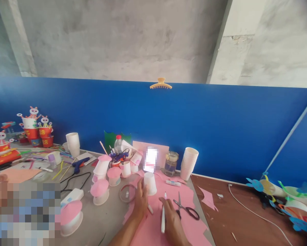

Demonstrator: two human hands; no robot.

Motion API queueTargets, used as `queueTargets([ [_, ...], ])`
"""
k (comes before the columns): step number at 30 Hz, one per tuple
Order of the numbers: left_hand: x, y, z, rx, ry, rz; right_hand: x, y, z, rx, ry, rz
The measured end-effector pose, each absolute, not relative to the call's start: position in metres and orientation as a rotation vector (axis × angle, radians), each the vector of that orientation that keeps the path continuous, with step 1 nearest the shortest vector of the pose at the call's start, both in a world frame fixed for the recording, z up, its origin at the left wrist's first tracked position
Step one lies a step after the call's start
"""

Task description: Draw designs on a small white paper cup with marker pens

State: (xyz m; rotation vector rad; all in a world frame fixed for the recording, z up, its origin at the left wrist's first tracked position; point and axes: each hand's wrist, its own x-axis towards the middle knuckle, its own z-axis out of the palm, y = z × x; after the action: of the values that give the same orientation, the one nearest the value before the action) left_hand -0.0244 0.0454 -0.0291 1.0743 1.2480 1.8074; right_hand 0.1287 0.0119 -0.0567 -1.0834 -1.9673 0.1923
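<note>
An upturned white paper cup [150, 183] stands on pink paper [149, 232], and my left hand [141, 200] is closed round its left side. My right hand [172, 216] grips a white marker pen [163, 220], held roughly upright to the right of the cup. Between my hands, another slim pen [150, 208] lies on the paper, partly hidden by my left hand. Open scissors with dark handles [186, 207] rest just right of my right hand. A pale glue-like tube [173, 183] lies behind them.
Several white cups with pink paper tops [99, 188] stand at left, near a tape roll [127, 193] and a blue glue gun [80, 164]. A bright phone [150, 160], glass jar [171, 164] and cup stack [189, 164] line the blue partition [220, 130]. A co-worker is at far left.
</note>
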Motion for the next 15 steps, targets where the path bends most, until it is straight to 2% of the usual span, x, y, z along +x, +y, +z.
queueTargets([
  [4, -0.0218, 0.0449, -0.0301, 1.037, 1.244, 1.752, 0.1318, 0.0167, -0.0583, -1.044, -1.815, 0.205],
  [15, -0.0192, 0.0438, -0.0350, 1.406, 1.474, 1.588, 0.1304, 0.0145, -0.0571, -1.088, -1.701, 0.168],
])
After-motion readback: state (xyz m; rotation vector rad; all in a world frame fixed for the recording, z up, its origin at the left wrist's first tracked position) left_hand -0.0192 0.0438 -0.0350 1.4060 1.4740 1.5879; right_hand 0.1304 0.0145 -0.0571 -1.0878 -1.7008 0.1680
